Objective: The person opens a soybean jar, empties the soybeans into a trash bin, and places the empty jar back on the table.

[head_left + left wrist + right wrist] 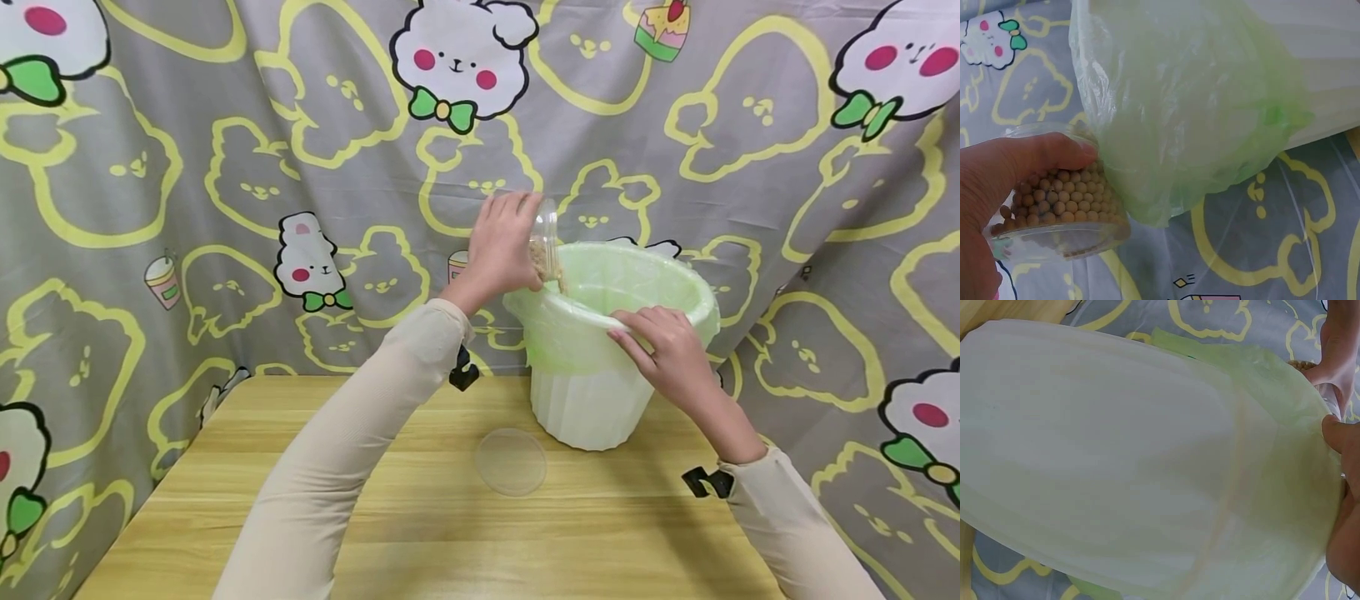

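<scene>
My left hand (504,242) grips a clear plastic jar (549,237), tipped over the left rim of a white trash can (592,408). Round tan beans (1066,200), like soybeans, partly fill the jar, and in the head view some are at its mouth, spilling toward the can. A thin light-green bag (577,337) lines the can and folds down over its outside. On the can's near right rim my right hand (663,346) holds the bagged edge, thumb outside and fingers over the top. The can's bottom inside is hidden.
A clear round lid (512,462) lies flat on the wooden table (420,533), in front of the can. Behind and at both sides hangs a grey patterned curtain (360,192), close to the can. Black mounts (463,371) sit at both wrists.
</scene>
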`<action>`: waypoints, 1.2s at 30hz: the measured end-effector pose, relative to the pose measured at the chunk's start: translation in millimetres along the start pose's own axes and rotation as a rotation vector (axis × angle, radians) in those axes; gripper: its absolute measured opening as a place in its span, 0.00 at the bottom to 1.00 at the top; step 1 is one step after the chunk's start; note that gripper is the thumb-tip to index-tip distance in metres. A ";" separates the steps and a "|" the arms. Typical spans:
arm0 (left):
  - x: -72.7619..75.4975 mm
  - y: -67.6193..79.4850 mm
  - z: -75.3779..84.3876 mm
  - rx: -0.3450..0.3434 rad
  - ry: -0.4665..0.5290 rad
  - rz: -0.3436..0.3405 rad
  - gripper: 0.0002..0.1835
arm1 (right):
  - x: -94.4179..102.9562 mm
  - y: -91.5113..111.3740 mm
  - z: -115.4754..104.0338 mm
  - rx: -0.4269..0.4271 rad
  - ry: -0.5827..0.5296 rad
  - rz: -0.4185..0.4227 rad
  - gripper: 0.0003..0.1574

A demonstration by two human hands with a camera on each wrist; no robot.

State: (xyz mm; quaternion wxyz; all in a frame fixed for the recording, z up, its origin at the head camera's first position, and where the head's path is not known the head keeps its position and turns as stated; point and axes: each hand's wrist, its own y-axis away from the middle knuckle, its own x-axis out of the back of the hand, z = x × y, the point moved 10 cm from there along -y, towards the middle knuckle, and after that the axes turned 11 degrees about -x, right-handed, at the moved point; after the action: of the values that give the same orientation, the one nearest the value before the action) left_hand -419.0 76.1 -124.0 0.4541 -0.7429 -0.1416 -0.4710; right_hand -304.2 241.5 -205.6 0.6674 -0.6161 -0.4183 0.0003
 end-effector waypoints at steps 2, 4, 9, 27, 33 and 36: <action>-0.7 -0.4 0.6 0.002 0.004 -0.007 0.68 | -0.2 -0.3 0.3 -0.001 -0.001 -0.001 0.15; -0.8 -0.7 1.5 0.001 0.005 -0.013 0.68 | -0.3 -0.4 0.3 -0.002 -0.001 -0.001 0.15; -0.5 -1.1 3.5 -0.006 -0.012 -0.018 0.69 | 0.3 -0.4 0.1 -0.003 0.000 0.001 0.16; -0.4 -1.7 16.0 -0.081 -0.070 0.006 0.69 | -0.6 0.9 1.2 -0.009 0.006 -0.004 0.16; 1.2 -0.3 19.8 -0.109 -0.090 0.032 0.67 | -1.1 0.3 0.8 -0.006 0.000 -0.003 0.16; 1.8 0.1 21.3 -0.115 -0.096 0.042 0.66 | -1.4 0.8 1.2 -0.007 0.005 -0.006 0.16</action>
State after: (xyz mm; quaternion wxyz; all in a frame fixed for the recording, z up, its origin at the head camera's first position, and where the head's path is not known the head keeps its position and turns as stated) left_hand -405.8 92.9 -125.7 0.4132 -0.7922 -0.1203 -0.4326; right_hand -305.4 241.9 -207.1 0.6664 -0.6171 -0.4185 -0.0047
